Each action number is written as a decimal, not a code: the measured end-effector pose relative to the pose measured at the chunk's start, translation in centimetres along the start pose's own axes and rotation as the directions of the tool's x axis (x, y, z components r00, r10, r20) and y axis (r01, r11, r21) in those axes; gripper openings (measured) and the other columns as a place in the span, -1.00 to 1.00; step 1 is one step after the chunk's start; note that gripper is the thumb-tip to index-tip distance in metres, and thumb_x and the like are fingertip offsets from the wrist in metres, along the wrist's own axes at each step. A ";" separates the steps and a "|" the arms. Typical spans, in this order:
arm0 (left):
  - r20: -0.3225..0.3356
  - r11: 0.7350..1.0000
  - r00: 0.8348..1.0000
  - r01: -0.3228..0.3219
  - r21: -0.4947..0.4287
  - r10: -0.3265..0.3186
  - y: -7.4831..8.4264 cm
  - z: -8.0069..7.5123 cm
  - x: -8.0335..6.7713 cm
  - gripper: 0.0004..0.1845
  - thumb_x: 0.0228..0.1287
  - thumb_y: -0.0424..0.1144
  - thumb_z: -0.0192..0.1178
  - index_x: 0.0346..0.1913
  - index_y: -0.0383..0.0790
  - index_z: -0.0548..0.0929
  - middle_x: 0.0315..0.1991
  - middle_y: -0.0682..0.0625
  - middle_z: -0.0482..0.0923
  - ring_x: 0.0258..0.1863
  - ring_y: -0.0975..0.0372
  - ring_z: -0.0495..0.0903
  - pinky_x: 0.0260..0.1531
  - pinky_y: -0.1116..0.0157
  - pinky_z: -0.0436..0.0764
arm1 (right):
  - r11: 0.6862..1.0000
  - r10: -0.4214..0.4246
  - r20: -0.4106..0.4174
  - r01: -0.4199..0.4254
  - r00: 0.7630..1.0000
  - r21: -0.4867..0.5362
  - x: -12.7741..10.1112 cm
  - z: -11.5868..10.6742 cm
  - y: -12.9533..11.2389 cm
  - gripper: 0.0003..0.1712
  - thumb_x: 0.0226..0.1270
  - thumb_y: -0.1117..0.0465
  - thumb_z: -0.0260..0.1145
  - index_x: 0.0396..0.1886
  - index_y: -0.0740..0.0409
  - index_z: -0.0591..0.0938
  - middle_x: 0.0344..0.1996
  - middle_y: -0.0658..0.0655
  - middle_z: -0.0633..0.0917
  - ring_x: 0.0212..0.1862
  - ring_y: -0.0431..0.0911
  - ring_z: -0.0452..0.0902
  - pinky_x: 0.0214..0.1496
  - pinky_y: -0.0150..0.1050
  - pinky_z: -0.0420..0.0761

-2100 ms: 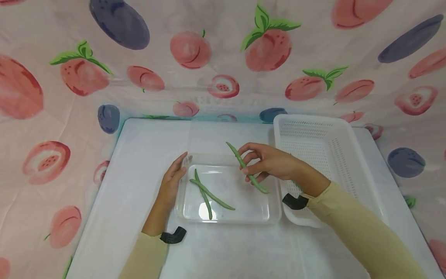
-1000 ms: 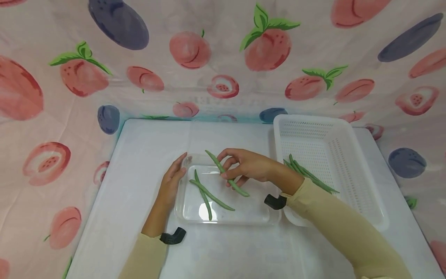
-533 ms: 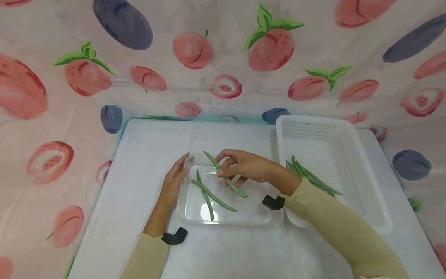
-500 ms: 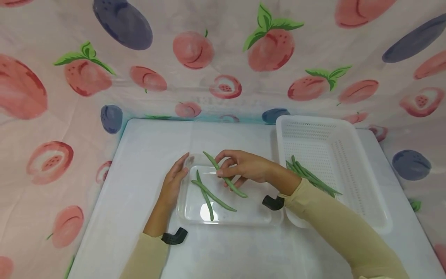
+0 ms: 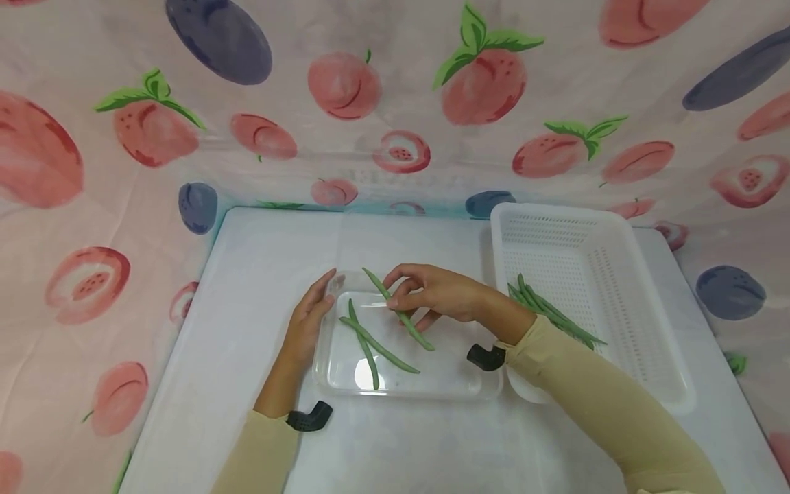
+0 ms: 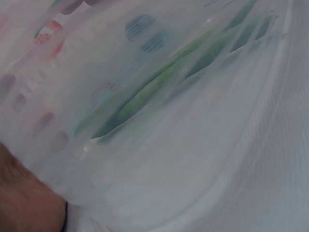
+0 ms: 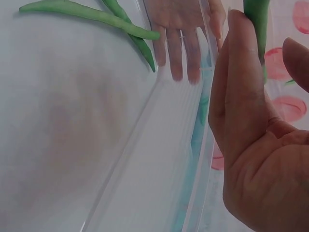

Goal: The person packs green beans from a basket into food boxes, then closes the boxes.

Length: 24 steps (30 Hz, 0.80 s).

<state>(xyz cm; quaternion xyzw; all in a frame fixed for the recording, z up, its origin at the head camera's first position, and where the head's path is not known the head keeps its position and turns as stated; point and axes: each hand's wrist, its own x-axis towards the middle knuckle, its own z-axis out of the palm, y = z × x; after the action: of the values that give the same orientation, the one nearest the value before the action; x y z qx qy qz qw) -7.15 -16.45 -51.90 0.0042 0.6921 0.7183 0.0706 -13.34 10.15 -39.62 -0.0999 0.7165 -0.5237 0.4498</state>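
My right hand pinches a green bean between thumb and fingers, held slanted over the middle of a clear plastic container. Two more green beans lie crossed on the container's floor, left of the held one. Against the container's left wall rests my left hand, its thumb near the rim. The right wrist view shows the straight fingers of that hand through the clear wall. In the left wrist view the crossed beans appear blurred through the plastic.
A white perforated basket stands to the right of the container, with several green beans in it, partly behind the right forearm. Both sit on a white table. A fruit-print sheet rises behind and at the sides.
My right hand has moved left with its green bean, from the container's right side to its middle, then stayed nearly still. The beans in the basket came into view. The left hand stayed put.
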 end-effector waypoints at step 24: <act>-0.011 0.999 0.999 0.033 0.004 -0.033 0.2 0.2 0.0 -0.42 0.59 0.07 -0.02 0.57 0.11 0.27 0.56 0.23 0.24 0.54 0.08 0.28 0.34 -0.13 0.48 | 0.994 -0.061 -0.033 0.064 0.998 0.084 -3.6 -3.0 -0.2 -0.64 0.51 0.23 0.28 0.22 0.17 0.50 0.03 0.36 0.62 -0.18 0.01 0.73 -0.11 0.02 0.80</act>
<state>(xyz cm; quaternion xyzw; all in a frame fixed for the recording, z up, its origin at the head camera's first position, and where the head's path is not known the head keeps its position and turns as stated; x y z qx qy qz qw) -7.12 -16.27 -51.72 -0.0110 0.6939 0.7157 0.0784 -13.56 14.30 -37.37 -0.0952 0.6966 -0.5692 0.4262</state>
